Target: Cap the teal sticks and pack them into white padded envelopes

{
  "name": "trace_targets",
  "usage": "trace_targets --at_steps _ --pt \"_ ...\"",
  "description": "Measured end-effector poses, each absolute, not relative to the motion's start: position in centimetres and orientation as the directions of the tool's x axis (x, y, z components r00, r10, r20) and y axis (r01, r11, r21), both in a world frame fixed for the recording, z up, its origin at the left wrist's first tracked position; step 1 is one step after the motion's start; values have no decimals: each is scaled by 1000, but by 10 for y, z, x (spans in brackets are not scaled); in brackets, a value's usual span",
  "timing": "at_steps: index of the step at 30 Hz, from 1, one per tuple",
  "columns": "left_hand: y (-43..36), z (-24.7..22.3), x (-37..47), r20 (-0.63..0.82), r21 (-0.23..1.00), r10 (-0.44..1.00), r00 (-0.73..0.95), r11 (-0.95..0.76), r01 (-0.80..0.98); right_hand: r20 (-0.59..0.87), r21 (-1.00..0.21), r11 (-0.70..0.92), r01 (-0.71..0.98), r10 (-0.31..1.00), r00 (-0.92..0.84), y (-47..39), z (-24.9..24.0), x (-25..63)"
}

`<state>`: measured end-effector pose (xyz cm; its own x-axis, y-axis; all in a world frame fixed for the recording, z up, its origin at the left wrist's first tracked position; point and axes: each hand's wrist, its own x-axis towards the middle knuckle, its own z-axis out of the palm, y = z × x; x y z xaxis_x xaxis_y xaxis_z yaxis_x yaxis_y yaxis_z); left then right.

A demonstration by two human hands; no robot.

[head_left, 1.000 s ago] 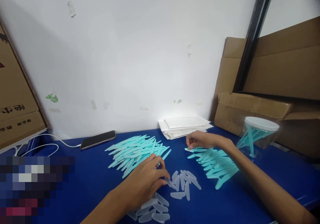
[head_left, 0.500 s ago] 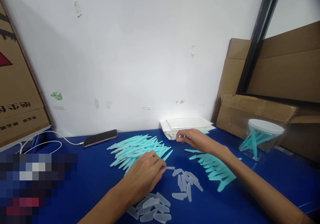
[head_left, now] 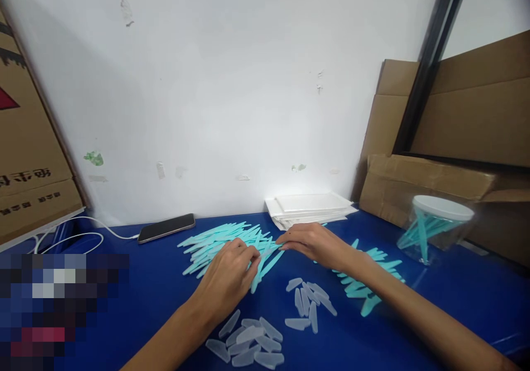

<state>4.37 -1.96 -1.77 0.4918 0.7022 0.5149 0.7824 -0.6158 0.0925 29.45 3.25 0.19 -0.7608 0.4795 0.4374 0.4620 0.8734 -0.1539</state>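
My left hand [head_left: 234, 266] is closed in a pinch at the right side of a pile of slim turquoise eyebrow razors [head_left: 215, 244]. A translucent blade cap, mostly hidden, is in its fingertips. Just to the right, my right hand [head_left: 308, 241] pinches the end of a turquoise razor, which points toward the left fingertips. Whether cap and razor touch cannot be made out. Nearer to me lie two loose groups of translucent caps, a bigger group [head_left: 250, 335] and a smaller group [head_left: 305, 299]. More turquoise razors [head_left: 364, 288] lie under and beside my right forearm.
A phone [head_left: 166, 228] on a white cable lies at the back left. White flat packets [head_left: 310, 210] are stacked against the wall. At right stands a clear tub with a white lid [head_left: 444, 207], with turquoise razors inside. Cardboard boxes [head_left: 426, 178] border the blue table [head_left: 141, 288].
My right hand has come left and down from beside the white packets to the razor pile. My left hand has moved slightly up and left with the cap, so both hands' fingertips are close together.
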Motion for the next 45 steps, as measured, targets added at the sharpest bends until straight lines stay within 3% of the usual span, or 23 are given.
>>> trace_targets --at_steps 13,18,24,32,39,45 --pt "-22 -22 46 582 187 628 516 -721 667 475 -104 910 400 399 -784 16 -3 279" --pt "-24 -21 45 551 180 638 539 -721 670 473 -53 885 462 430 -769 12 0 277" --pt "-21 -18 42 647 199 622 442 -696 690 491 13 822 569 491 -720 26 7 292" --pt "-23 -19 38 670 194 574 470 -747 636 531 -97 881 464 440 -724 25 -3 284" --pt "-19 -19 43 519 -41 608 601 -685 728 437 -38 865 501 465 -770 28 -2 285" --pt "-11 -6 26 478 -225 724 498 -447 866 443 -76 648 758 702 -557 57 15 328"
